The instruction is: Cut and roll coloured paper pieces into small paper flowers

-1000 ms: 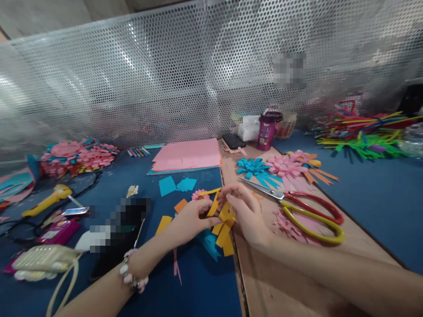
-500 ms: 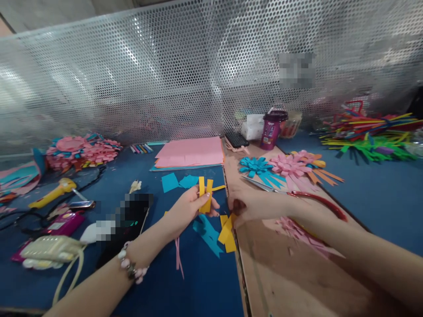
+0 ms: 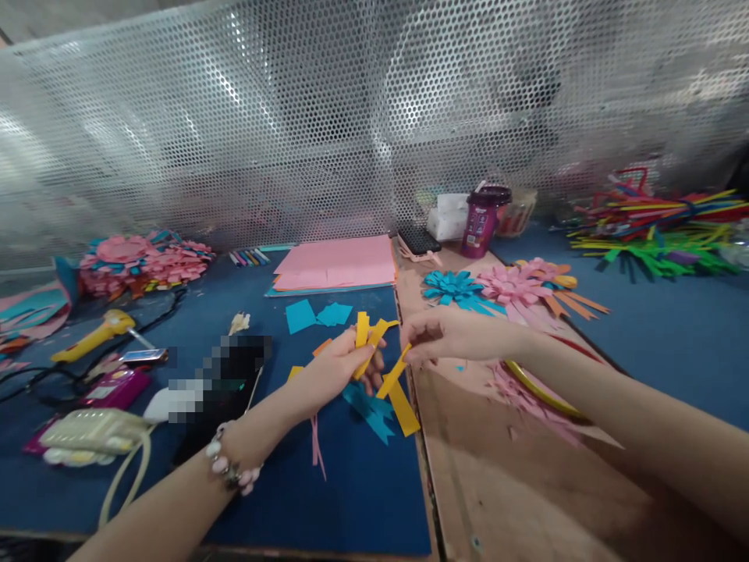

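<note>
Yellow paper strips (image 3: 361,332) are pinched between the thumb and fingers of my left hand (image 3: 339,363), held above the blue tabletop. Close on its right, my right hand (image 3: 436,336) grips one end of another yellow paper strip (image 3: 393,373), which slants down to the left. Beneath that strip lies a flat yellow paper piece (image 3: 403,410). Blue cut paper with pointed ends (image 3: 370,411) rests under my left hand. The scissors (image 3: 527,386) are mostly covered by my right forearm; part of a yellow-lined handle shows.
Behind my hands are blue paper squares (image 3: 300,316) and a stack of pink sheets (image 3: 336,261). Paper flowers (image 3: 510,285) lie on the brown board (image 3: 485,468). A purple cup (image 3: 480,222) stands at the back; a yellow glue gun (image 3: 94,337) and a dark phone (image 3: 228,390) are left.
My right hand has picked up a yellow strip from the small pile and raised it beside my left hand. The strips in my left hand now cross at an angle.
</note>
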### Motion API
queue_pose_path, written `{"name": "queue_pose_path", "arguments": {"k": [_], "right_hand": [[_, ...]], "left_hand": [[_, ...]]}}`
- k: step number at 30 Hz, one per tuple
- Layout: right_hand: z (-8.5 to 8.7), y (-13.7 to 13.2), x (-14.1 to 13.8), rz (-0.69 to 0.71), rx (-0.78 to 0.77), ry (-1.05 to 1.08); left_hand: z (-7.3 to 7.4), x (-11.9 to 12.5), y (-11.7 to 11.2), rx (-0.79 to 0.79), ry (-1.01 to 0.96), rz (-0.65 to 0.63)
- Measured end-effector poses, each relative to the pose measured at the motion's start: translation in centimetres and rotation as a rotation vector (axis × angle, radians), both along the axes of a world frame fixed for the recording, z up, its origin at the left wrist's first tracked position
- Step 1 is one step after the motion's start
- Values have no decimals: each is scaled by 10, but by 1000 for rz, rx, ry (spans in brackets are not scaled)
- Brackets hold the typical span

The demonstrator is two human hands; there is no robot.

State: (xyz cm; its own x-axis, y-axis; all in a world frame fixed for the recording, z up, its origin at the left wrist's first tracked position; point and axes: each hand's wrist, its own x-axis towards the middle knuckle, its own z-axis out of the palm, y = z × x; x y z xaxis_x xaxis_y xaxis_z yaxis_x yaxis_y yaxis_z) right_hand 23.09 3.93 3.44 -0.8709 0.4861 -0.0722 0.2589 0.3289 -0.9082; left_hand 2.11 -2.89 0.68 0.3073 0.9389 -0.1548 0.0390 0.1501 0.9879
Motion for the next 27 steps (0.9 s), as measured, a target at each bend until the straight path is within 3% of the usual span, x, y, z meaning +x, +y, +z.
{"name": "queue_pose_path", "arguments": {"k": [5, 11, 16, 18, 22, 27], "right_hand": [[-8, -6, -12, -182, 227, 45], [-13, -16, -24, -318, 424, 60], [-12, -15, -25, -428, 373, 110], [-12, -14, -21, -384, 391, -3], [-17, -20, -18, -156, 418, -186], [-27, -19, -24, -198, 333, -199]], "left_hand": [[5, 6, -7, -97, -56, -182], [0, 5, -7, -85, -89, -101], [1, 3, -4, -66, -106, -70], [3, 0, 0, -50, -135, 17], [8, -6, 7, -58, -295, 125], [8, -10, 10, -157, -355, 113]]}}
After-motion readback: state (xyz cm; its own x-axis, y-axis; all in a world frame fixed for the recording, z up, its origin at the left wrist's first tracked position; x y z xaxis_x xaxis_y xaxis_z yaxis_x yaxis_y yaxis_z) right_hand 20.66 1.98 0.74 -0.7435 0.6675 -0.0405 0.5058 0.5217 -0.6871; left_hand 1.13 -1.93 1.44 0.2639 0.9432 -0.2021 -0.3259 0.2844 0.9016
